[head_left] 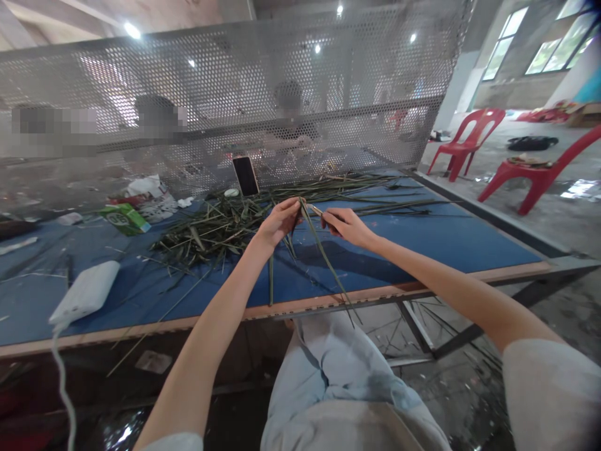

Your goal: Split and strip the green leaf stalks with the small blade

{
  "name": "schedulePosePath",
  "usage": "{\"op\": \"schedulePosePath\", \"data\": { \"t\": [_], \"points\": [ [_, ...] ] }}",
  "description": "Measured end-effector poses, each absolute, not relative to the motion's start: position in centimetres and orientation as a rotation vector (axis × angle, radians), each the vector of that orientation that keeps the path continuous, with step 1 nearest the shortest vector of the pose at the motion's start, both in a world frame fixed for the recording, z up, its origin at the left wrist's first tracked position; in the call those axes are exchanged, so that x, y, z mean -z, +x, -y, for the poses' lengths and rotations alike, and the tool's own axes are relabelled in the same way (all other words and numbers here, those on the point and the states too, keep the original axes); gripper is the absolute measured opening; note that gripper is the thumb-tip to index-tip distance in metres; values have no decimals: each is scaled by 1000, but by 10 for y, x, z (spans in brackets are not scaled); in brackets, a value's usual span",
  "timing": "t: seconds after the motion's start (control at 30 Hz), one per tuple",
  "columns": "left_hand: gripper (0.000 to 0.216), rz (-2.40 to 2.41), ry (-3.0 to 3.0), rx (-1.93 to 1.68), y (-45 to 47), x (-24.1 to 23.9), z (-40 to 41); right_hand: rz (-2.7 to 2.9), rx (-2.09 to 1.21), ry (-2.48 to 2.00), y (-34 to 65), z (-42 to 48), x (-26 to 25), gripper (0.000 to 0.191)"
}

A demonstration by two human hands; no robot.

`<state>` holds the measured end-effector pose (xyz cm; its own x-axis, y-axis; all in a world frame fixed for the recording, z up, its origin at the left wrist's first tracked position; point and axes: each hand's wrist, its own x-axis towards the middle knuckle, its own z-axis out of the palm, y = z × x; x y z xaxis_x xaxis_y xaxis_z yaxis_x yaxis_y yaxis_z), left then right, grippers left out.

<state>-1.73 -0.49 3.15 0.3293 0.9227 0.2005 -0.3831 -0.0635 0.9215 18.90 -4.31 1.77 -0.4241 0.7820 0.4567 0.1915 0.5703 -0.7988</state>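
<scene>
Above the blue table (479,241), my left hand (279,220) pinches a long green leaf strip (325,255) near its upper end. The strip's loose end hangs down past the table's front edge. My right hand (350,227) is closed around a small tool with a thin metal tip (315,209); its exact kind is too small to tell. That tip points left and meets or nearly meets the strip at my left fingertips. Behind and left of my hands lies a heap of cut green leaf strips (206,237).
A phone (246,175) stands propped near the perforated metal screen (225,81). On the left are a white power bank (87,291) with a cable and a green carton (124,219). Long stalks (347,186) lie at the back. Red chairs (469,141) stand right; people sit beyond the screen.
</scene>
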Motion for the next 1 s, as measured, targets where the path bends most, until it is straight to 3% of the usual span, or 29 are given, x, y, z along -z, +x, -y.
{"op": "schedulePosePath", "data": {
  "t": [0.27,0.6,0.8,1.0],
  "points": [
    [19,-607,1227,-1139,-13,-34,11,1755,-1176,-837,185,42,-16,46],
    [21,-622,1231,-1113,-10,-40,18,1721,-1433,-678,185,46,-20,39],
    [30,-788,1433,-1230,-5,-59,22,1807,-1246,-798,190,41,-27,32],
    [15,-758,1978,-1575,-8,-112,46,2129,-941,-755,228,20,-83,34]
  ]
}}
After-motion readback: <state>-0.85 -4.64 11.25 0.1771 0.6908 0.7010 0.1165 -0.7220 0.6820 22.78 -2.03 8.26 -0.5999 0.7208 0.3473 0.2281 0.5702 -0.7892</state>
